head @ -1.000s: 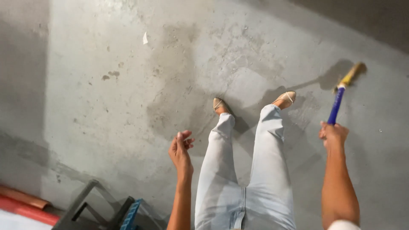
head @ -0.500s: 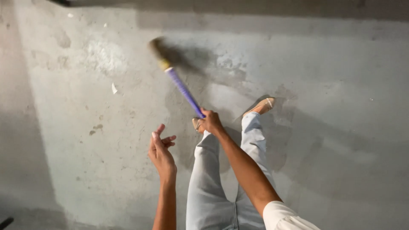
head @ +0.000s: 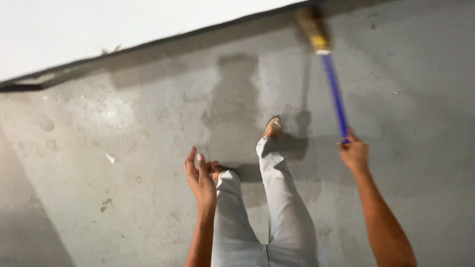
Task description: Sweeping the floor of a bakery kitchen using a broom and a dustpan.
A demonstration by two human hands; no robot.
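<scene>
A: Right hand clamped on the blue broom handle, bristle head reaching the concrete floor by the wall base

B: Left hand open, fingers apart, empty, raised for balance mid-stride

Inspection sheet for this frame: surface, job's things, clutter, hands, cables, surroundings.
Surface: grey stained concrete floor.
Job's things: blue-handled broom with yellowish head, head blurred near the wall base.
Clutter: small pale scrap on the floor.
Grippers: right hand gripping the broom handle's end; left hand open, holding nothing.
Cables: nothing seen.
Surroundings: white wall with dark base strip; person's light trousers and tan shoe.
</scene>
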